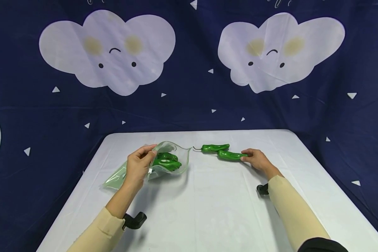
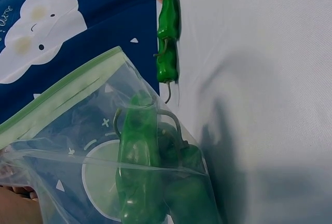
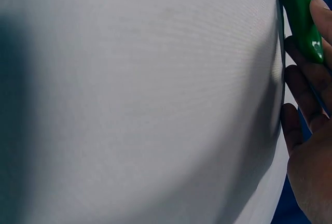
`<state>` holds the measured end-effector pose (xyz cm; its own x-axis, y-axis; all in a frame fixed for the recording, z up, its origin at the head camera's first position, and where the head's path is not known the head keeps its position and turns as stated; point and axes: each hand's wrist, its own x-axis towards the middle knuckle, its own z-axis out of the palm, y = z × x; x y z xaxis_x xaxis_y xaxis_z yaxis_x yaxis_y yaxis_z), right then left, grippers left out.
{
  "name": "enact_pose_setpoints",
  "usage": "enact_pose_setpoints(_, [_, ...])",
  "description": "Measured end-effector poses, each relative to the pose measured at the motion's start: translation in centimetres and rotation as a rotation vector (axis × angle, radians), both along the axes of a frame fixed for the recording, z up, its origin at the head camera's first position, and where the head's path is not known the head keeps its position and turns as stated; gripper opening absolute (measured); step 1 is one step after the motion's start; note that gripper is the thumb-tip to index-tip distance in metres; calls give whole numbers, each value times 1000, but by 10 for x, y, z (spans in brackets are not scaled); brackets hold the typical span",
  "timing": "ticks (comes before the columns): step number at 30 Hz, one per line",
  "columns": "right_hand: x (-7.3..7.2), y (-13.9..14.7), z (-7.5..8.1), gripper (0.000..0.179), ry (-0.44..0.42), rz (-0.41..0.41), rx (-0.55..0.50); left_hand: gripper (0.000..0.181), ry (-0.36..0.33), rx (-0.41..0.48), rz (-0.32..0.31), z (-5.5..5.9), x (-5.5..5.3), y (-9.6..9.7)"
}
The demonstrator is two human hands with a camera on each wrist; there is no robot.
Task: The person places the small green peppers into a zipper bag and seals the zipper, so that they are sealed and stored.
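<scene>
- Bag (image 1: pixel 116 177) is thin, see-through plastic, creased, with a green strip along its gaping mouth, which faces right; the closed end trails left.
- Bagged peppers (image 1: pixel 167 164) look glossy, long and lumpy through the film, with thin curved stems.
- Left hand (image 1: pixel 138 168) pinches the bag's rim between thumb and fingers; the bagged peppers sit just right of those fingertips.
- Near pepper (image 1: pixel 230 155), smooth and tapering, has its stemless end grasped by the right hand (image 1: pixel 258 160), thumb against one side; whether it is lifted cannot be told.
- Far pepper (image 1: pixel 213 148) lies just beside it, stem pointing left near the bag's mouth.
- Desk (image 1: pixel 214 203) wears white, fine-grained cloth; its far corners are rounded, and a navy curtain (image 1: pixel 196 101) rises behind.
- White surface stretches between both forearms, and more lies right of the right hand before the slanting edge.
</scene>
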<state>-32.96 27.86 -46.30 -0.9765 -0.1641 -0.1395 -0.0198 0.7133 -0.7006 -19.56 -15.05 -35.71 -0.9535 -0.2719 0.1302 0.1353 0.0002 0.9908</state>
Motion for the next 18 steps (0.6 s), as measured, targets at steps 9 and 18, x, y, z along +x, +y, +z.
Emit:
enact_pose_setpoints(9, [2, 4, -4, 40, 28, -10, -25, 27, -18, 1, -6, 1, 1, 0])
enact_pose_setpoints(18, [8, 8, -4, 40, 92, -48, -117, 25, -10, -3, -12, 0, -2, 2])
